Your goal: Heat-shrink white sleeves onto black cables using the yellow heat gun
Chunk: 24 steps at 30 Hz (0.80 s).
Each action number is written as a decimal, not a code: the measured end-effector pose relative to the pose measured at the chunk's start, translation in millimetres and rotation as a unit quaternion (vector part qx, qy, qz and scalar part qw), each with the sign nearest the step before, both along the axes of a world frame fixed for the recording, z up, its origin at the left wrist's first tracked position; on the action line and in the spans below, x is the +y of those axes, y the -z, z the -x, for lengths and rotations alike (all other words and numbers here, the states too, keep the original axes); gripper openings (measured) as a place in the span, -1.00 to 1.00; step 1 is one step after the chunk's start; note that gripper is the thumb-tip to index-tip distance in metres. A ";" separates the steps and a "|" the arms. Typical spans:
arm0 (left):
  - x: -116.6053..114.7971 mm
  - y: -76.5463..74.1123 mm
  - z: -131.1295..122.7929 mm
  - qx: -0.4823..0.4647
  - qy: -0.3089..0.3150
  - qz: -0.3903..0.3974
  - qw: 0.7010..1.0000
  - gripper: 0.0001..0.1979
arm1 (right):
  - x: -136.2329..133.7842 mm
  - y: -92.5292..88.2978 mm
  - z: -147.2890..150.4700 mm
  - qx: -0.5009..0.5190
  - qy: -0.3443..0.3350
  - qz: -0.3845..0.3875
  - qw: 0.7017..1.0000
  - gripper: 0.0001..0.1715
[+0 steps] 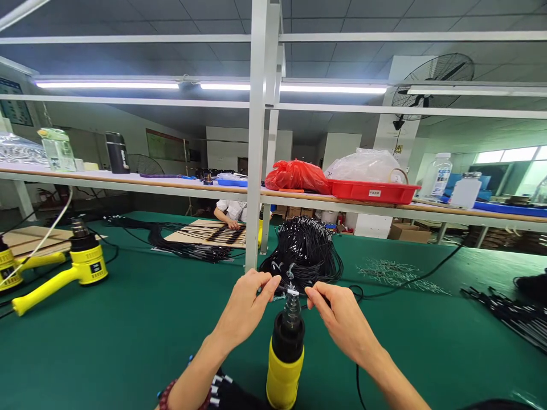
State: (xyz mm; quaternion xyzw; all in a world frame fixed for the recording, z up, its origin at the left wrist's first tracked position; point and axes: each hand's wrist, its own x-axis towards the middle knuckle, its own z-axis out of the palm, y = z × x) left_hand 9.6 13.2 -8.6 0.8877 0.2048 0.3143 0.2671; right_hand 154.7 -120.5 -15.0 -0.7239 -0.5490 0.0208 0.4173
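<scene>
A yellow and black heat gun (pixel 285 367) stands upright in front of me, its metal nozzle pointing up. Just over the nozzle's mouth lies a short white sleeve (pixel 293 292) on a thin black cable. My left hand (pixel 244 304) pinches the cable on the left of the sleeve, thumb against forefinger. On the other side, my right hand (pixel 342 319) pinches the cable too, its fingertips a little off the nozzle. Beneath my left forearm is a bunch of black cables (pixel 233 393) with white ends, partly hidden.
Behind the nozzle sits a big coiled bundle of black cables (pixel 310 247). Loose thin wire pieces (pixel 397 273) lie on the right, with more black cables (pixel 508 316) beyond. Another heat gun (pixel 88 259) is at left. A white post (pixel 257 142) and shelf stand ahead; a co-worker's hand (pixel 233 224) shows behind.
</scene>
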 end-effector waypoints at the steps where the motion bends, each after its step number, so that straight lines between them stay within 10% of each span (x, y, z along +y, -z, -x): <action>1: 0.1 0.5 0.1 -0.001 -0.002 0.001 1.000 -0.50 | -0.2 0.2 0.2 -0.004 -0.001 0.003 1.000 -0.49; 24: 4.3 6.2 -1.1 -0.026 0.007 0.017 0.999 -0.49 | 1.7 4.7 -1.6 -0.001 -0.015 0.002 1.000 -0.50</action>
